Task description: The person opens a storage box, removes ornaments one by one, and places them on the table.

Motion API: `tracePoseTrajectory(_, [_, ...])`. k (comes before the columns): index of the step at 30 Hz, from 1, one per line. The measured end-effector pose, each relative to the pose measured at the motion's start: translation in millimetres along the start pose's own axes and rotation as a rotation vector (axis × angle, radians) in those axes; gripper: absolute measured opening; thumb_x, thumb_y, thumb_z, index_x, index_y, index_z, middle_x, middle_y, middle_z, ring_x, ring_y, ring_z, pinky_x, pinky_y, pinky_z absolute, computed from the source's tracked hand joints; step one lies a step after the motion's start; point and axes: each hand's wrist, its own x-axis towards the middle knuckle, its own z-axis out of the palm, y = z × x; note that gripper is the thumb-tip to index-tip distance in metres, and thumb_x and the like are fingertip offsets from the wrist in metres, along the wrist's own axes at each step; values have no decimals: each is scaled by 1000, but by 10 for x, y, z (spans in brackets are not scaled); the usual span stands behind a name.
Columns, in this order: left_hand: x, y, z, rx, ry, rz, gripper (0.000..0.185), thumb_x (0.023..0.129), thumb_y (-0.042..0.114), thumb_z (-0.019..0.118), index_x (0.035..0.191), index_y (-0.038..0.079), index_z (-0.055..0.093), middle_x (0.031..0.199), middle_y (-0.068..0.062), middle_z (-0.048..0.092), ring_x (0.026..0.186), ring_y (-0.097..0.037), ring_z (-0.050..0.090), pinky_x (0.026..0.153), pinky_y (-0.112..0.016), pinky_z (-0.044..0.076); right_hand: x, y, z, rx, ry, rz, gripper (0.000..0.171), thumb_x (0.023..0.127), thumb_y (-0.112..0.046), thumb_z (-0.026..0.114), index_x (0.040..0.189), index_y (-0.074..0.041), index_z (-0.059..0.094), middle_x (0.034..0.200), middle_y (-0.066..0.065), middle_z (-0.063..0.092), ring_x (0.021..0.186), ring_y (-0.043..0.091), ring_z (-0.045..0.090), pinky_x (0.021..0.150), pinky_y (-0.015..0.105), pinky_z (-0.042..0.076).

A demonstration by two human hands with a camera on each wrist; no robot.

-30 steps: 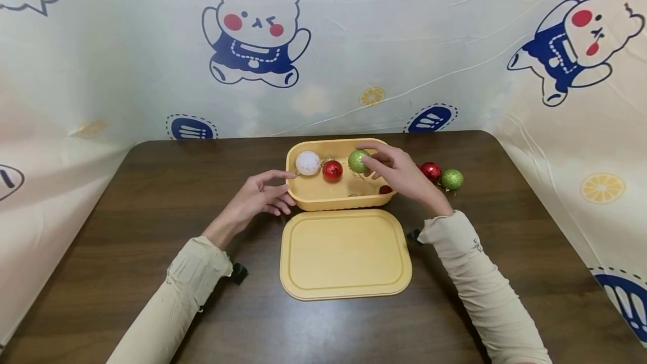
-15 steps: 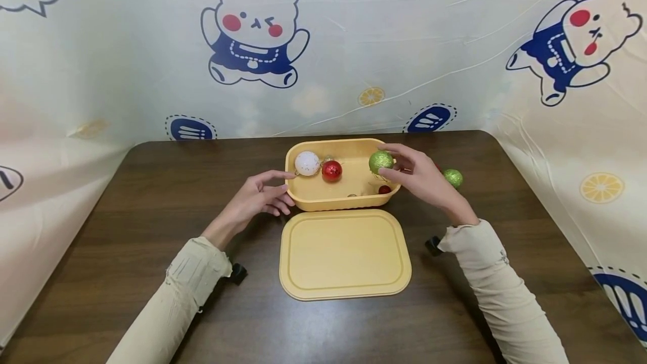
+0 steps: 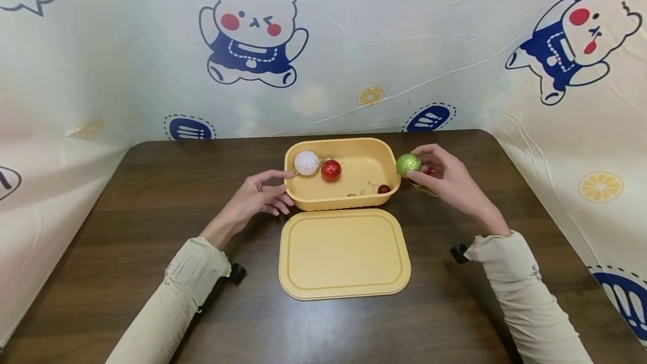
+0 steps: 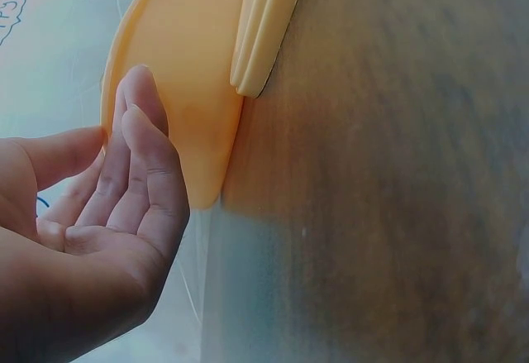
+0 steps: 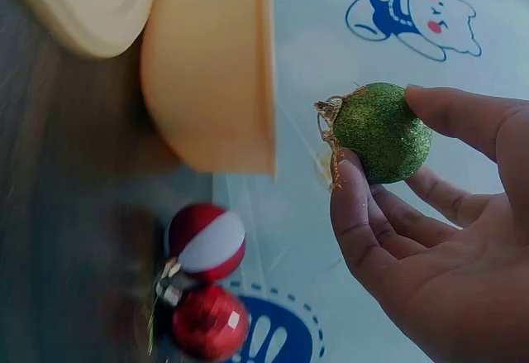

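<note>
A green glitter Christmas ball (image 3: 408,165) with a gold cap and string is pinched between the fingertips and thumb of my right hand (image 3: 450,177), just past the right end of a yellow plastic box (image 3: 343,205). In the right wrist view the ball (image 5: 384,131) is held above the tabletop. My left hand (image 3: 260,192) rests at the box's left end, its fingers loosely bent against the wall and rim. Inside the box lie a white ball (image 3: 306,163), a shiny red ball (image 3: 331,171) and a small dark red ball (image 3: 384,189).
In front of the box lies its flat yellow lid (image 3: 345,254). Beside the box, under the right hand, are a red-and-white striped ball (image 5: 207,243) and a faceted red ball (image 5: 211,322). A printed cloth (image 3: 354,44) hangs behind the brown table (image 3: 167,206).
My right hand has carried the green Christmas ball rightward, from over the box to beyond its right end, covering the balls on the table there. The left hand stays in place.
</note>
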Motion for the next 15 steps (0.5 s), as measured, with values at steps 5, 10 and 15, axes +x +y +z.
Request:
tracePoseTrajectory(5, [9,-7,-9,0,2,-6,41,103,16,55,143,7,50,94,-21,73,74,-26,72,63,-30,58,-52,144,-72,-134,-8,5,42,95,-28,70,129,-11,54,120,13,63,95,25,60,74,20,52])
tracePoseTrajectory(10, [13,-5,-7,1,0,-7,41,104,18,55,143,8,50,95,-22,72,74,-26,72,64,-31,58,-68,280,-110,-243,-54,11,41,95,-28,70,128,-9,57,120,15,64,96,29,64,77,37,57])
tracePoseTrajectory(15, [16,-8,-5,5,-1,-6,40,104,17,55,143,7,50,93,-19,73,74,-26,72,64,-32,59,-49,367,-107,-282,-86,17,38,94,-23,71,127,-7,59,117,15,65,95,29,64,80,44,57])
